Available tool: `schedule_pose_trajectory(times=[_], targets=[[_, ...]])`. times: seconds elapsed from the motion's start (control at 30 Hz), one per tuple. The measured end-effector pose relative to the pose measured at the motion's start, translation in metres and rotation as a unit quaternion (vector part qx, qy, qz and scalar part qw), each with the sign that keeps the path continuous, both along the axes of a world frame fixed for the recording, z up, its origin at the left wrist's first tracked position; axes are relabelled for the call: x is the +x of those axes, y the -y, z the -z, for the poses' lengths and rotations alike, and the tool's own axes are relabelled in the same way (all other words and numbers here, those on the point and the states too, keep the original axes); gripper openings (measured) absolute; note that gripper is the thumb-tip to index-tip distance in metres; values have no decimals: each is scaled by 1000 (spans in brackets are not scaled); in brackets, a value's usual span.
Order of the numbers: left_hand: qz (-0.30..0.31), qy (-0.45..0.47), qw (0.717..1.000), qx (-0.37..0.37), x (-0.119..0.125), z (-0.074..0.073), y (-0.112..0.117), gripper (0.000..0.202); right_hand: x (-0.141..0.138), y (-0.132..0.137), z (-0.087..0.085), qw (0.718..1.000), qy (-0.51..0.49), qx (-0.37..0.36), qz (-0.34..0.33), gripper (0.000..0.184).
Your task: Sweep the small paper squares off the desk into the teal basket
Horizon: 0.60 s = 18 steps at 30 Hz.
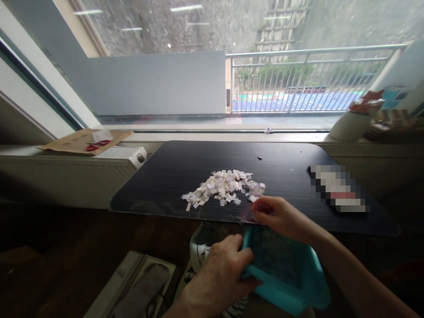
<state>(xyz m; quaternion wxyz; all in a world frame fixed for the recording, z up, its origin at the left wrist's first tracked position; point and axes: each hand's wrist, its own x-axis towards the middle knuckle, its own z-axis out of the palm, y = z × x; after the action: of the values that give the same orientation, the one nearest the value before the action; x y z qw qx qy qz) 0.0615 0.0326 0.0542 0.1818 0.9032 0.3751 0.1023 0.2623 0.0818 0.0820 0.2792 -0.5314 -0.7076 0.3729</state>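
A wide window gives onto a pale wall and a metal railing (311, 84), and below its sill stands a black bench (179, 161) with rounded corners. A heap of small whitish paper pieces (221, 187) lies around the middle of the bench, spreading toward the front edge. The person's right hand (278, 215) is at the front edge, right of the middle, its bent fingers closed on a see-through pink plastic piece (247, 213) just beside the heap. The left hand (223, 260) grasps the near left rim of a turquoise tub (311, 282), which sits tilted just below the front edge, under the right forearm; its contents are too dim to make out. A blurred-out object (341, 190) lies near the right edge of the bench, and a small dark bit (259, 157) toward the back edge. Beyond the left edge, a brown envelope (62, 143) and something with red handles (92, 148) rest above a white radiator (82, 179).
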Motion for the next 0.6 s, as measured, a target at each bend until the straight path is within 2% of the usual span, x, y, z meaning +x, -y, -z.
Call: schedule_pose_trajectory(times=[0.07,0.13,0.3,0.37,0.5,0.6], targets=[[-1,2,1000,0,0,0,0,28,4,3,-1,1000,13,-2,-24,14],[2,2,1000,-1,0,-1,1,29,11,3,-1,1000,14,7,-14,16],[9,2,1000,-9,3,-1,4,28,35,-8,7,985,46,100,136,22],[10,2,1000,-14,3,1,5,27,37,-10,11,983,69,104,131,21],[-1,-7,1000,-24,-1,12,8,25,33,-5,12,990,84,82,79,17],[-9,-13,999,-30,-5,20,11,24,32,-6,12,988,77,94,95,17]])
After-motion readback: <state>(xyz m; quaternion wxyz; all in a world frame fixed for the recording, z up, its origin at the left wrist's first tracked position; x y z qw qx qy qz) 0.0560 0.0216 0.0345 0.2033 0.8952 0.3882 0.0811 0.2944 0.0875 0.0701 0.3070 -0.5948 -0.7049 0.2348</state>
